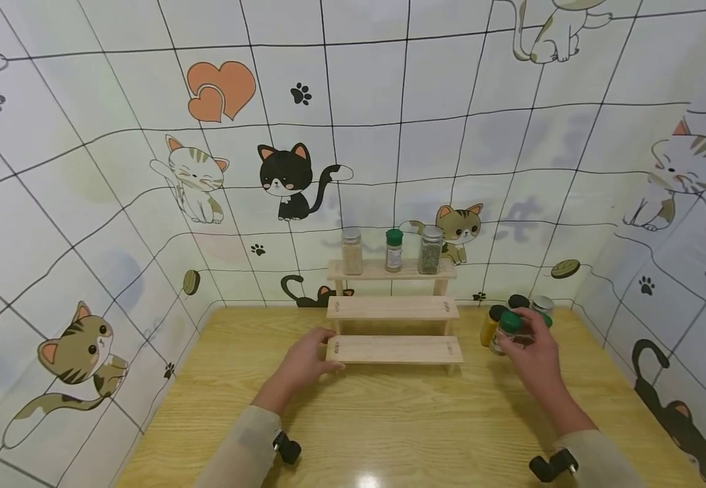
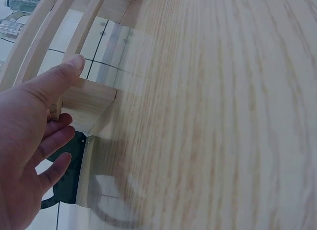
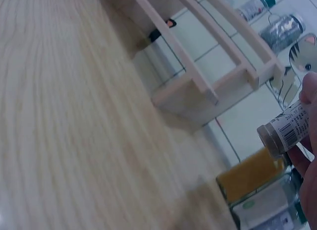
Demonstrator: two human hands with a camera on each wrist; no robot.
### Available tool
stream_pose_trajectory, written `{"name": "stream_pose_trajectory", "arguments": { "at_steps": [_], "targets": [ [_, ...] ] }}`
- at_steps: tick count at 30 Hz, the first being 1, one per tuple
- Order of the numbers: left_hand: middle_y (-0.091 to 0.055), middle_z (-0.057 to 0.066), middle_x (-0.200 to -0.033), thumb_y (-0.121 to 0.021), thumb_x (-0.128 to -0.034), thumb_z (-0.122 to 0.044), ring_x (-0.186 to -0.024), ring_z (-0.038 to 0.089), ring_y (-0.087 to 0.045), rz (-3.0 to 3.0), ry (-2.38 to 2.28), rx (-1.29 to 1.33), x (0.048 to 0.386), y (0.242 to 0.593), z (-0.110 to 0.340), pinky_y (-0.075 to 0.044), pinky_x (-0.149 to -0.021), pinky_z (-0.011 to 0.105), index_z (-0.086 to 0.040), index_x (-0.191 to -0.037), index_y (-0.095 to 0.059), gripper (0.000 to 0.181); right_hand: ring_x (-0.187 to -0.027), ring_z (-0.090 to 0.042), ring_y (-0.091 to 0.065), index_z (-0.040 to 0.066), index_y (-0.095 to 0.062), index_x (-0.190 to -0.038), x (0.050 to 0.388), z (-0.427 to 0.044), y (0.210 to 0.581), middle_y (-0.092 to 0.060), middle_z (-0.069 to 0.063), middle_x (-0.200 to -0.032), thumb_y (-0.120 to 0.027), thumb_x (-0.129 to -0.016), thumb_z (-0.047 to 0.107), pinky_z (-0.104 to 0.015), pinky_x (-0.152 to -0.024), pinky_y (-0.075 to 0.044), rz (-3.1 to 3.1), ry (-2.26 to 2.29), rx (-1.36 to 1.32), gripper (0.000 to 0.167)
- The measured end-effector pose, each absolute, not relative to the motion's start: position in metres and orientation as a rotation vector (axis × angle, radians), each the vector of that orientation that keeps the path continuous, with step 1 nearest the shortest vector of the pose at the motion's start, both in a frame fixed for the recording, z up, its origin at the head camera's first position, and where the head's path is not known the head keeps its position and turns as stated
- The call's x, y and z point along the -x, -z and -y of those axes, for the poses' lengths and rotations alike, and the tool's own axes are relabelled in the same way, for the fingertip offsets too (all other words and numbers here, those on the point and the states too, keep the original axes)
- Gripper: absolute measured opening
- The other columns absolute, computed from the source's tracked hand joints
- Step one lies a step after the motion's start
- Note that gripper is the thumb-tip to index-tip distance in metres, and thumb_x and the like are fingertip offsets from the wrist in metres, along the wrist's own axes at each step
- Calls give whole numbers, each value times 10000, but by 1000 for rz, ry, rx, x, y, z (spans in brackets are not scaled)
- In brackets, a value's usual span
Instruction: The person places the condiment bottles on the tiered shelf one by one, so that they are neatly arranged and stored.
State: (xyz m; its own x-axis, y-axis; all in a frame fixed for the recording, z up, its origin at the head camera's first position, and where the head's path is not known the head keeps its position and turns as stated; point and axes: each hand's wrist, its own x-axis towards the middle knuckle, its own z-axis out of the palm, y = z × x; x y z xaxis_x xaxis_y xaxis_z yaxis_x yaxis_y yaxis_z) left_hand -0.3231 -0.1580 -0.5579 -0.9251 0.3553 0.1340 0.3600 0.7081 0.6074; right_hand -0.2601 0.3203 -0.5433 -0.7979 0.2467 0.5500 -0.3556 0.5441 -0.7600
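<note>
The green-capped spice jar [image 1: 505, 328] is located to the right of the three-tier wooden rack [image 1: 396, 349], at the front of a group of jars. The right hand [image 1: 538, 359] grips this jar between thumb and fingers. In the right wrist view, the label shows a barcode, and the base appears clear of the tabletop.

The left hand [image 1: 305, 358] grips the left end of the rack's lowest shelf, with the thumb over the front edge and the fingers bent at the shelf end.

Adjacent to the gripped jar stand a yellow jar with a black cap [image 1: 487, 330], a second black-capped jar [image 1: 518, 301] and a silver-lidded jar [image 1: 541, 305]. A further green cap [image 1: 548, 320] is partly hidden by the right hand.

The rack's top shelf carries three upright jars, spaced apart. Left to right: a silver-lidded jar with pale contents [image 1: 351, 254], a small green-capped jar [image 1: 393, 256] and a silver-lidded jar with dark green flakes [image 1: 430, 253].

The rack stands on a wood-grain table [image 1: 359, 420]. A white grid-patterned wall covering [image 1: 365, 88] with printed cats encloses the rear and sides. Both sleeves [image 1: 240, 444] are beige.
</note>
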Motion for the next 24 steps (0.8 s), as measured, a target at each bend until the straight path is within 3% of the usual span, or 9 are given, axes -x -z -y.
{"name": "stream_pose_trajectory", "arguments": {
  "at_steps": [10,18,24],
  "targets": [
    [-643,94,-1480,-944,-915,-366,-1356,340,-632,2918,1020,585,324,559,157,-525,-1128,554,-90,-1501,-608,729,-1027,41,-620,69,-598,-1482,281,-288,517,-706,-167,-1223,-830,-969,-28,-72,-851,-502,2209,-1271,-237,572],
    [-642,91,-1482,-937,-925,-365,-1361,340,-630,2921,1012,580,324,559,158,-523,-1131,550,-86,-1512,-600,732,-1028,-97,-658,-22,-597,-1476,300,-255,497,-673,-271,-1220,-781,-957,-135,-101,-849,-544,2197,-1348,-371,562],
    [-638,97,-1488,-934,-926,-380,-1352,335,-634,2929,1009,595,325,560,159,-526,-1124,553,-80,-1522,-595,749,-1014,-116,-678,56,-636,-1479,313,-235,488,-692,-177,-1182,-821,-985,-30,-133,-848,-579,2219,-1431,-416,534]
  ]
}}
